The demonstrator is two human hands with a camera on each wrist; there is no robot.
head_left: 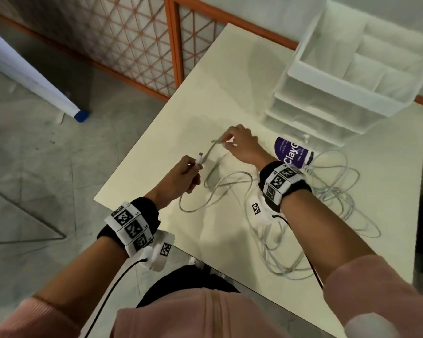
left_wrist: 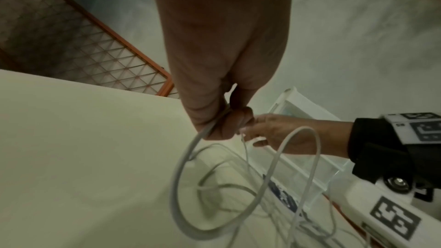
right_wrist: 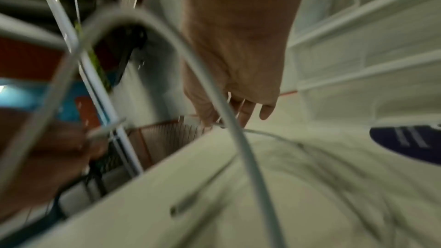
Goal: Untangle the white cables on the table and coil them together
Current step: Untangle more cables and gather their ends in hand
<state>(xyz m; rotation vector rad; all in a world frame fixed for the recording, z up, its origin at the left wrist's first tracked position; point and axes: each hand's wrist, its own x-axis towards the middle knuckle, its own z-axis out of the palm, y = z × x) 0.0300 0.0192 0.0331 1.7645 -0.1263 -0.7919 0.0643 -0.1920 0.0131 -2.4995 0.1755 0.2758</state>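
Observation:
Several thin white cables [head_left: 332, 191] lie tangled in loops on the cream table [head_left: 230, 93]. My left hand [head_left: 185, 174] grips one cable just below its plug [head_left: 200, 157], which points up; the cable [left_wrist: 181, 176] hangs from the fist in a big loop. My right hand [head_left: 239, 142] is a little farther in and pinches a second cable end [head_left: 216, 140] between thumb and fingers above the table. In the right wrist view the fingertips [right_wrist: 264, 112] hang down with a cable [right_wrist: 238, 139] arching across in front.
A white drawer organiser [head_left: 352, 76] stands at the back right of the table. A purple and white packet [head_left: 293, 152] lies in front of it, beside my right wrist. The table's left edge drops to a grey floor; a lattice screen [head_left: 137, 45] stands behind.

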